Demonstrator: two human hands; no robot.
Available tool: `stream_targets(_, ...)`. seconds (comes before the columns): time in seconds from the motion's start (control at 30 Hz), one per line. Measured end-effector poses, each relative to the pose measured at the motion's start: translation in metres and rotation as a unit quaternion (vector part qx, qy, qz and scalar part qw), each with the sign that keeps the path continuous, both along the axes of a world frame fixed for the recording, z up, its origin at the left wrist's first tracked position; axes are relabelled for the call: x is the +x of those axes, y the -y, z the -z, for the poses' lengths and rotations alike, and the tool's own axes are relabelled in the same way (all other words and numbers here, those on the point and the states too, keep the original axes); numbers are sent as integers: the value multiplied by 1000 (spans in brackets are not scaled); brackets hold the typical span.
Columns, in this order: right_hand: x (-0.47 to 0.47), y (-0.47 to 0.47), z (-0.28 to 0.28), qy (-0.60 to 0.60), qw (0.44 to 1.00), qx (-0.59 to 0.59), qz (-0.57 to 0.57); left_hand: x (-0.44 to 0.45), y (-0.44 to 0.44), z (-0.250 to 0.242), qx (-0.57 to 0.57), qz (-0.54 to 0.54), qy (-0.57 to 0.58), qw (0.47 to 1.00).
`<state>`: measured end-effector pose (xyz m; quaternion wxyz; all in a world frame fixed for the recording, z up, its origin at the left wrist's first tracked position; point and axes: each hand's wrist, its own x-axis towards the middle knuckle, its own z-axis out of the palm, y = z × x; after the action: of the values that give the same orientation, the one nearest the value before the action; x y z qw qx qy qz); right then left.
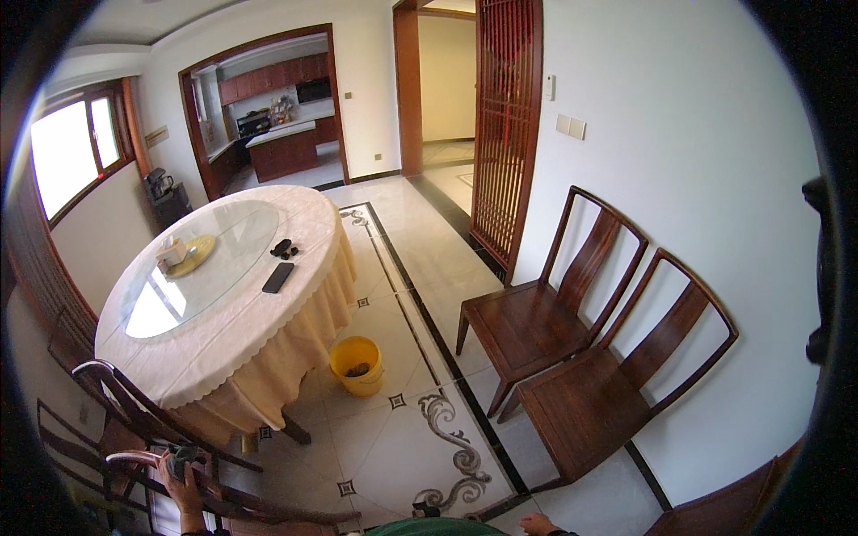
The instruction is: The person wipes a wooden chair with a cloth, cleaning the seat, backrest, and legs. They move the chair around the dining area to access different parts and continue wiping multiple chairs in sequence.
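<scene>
At the lower left, my left hand [177, 486] grips a dark grey cloth [179, 462] and presses it against the top rail of a dark wooden chair [234, 494]. Beside that chair, another wooden chair [120, 385] stands close to the round table. My right hand [536, 524] shows only partly at the bottom edge, low over the floor, with its fingers curled. No object shows in it, and its far side is hidden. A yellow bucket [339, 350] with a dark wad [358, 369] inside stands on the tiles by the tablecloth.
The round table [221, 362] wears a pale cloth and a glass turntable [228, 268] bearing a tissue box [171, 250]. Near its edge lie a phone [278, 277] and a small black case [281, 247]. Two wooden chairs [529, 328] line the right wall.
</scene>
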<state>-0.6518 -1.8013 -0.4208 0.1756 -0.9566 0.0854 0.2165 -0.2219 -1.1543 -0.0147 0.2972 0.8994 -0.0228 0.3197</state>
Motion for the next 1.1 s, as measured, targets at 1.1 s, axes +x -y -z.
stream_targets(1.1,-3,15,13,67,993,-34,-94,-65,111,-33,239,144,76,957)
